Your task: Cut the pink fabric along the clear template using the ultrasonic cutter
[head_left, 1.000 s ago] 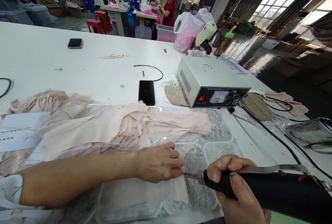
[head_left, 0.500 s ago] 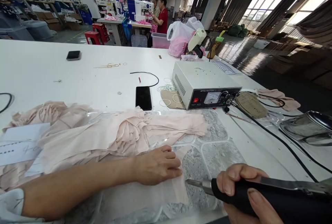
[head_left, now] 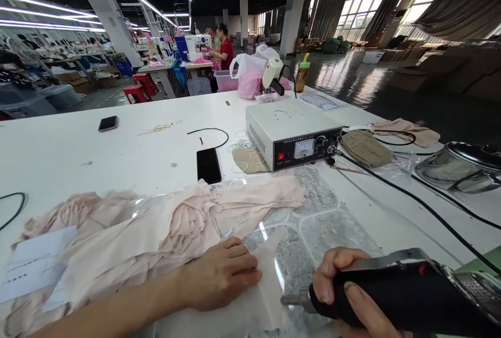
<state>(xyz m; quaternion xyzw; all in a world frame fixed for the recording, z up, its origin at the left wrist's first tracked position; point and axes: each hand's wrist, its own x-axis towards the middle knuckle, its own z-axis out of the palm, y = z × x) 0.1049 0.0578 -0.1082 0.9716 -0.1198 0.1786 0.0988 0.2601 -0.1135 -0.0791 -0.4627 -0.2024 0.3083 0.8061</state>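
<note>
My right hand (head_left: pixel 352 296) is wrapped round a black handheld ultrasonic cutter (head_left: pixel 403 296), its metal tip pointing left at the edge of a sheer pale pink fabric piece (head_left: pixel 270 275). Whether the tip touches the cloth I cannot tell. My left hand (head_left: pixel 225 275) presses that piece down with bent fingers, just left of the tip; its thumb is hidden. Under the cloth lies a clear, grey-patterned mat (head_left: pixel 324 228). Beyond my left hand, a heap of pale pink fabric pieces (head_left: pixel 191 218) spreads across the mat.
The cutter's black cable (head_left: pixel 407 192) runs to a control box (head_left: pixel 293 134). A phone (head_left: pixel 209 166), a cardboard piece (head_left: pixel 250 163) with elastic loops, scissors (head_left: pixel 156 129) and a metal pot (head_left: pixel 457 168) are on the white table. Paper labels (head_left: pixel 37 262) lie on the left fabric.
The camera view has tilted, so the table appears lower on the left. My left hand still presses the fabric piece and the cutter tip stays near its edge.
</note>
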